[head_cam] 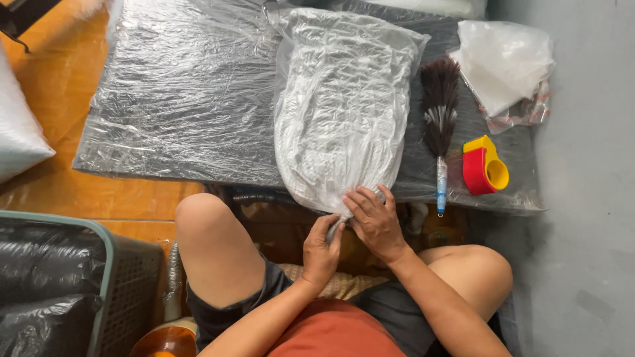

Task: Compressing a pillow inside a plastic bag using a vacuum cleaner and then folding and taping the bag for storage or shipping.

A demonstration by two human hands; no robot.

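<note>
A clear plastic bag stuffed with white fabric (pixel 340 99) lies lengthwise on a low table wrapped in plastic sheet (pixel 178 92). Its near end hangs over the table's front edge above my knees. My right hand (pixel 374 221) presses on that near end with fingers spread over the gathered plastic. My left hand (pixel 322 248) grips the bag's twisted neck from below, thumb up against it. Both hands touch each other at the bag's mouth.
A dark feather duster (pixel 439 119) with a blue handle lies right of the bag. Red and yellow tape dispensers (pixel 484 166) sit beside it, with a white plastic bag (pixel 503 63) behind. A grey-green basket holding black bags (pixel 79 284) stands at my left. Grey wall on the right.
</note>
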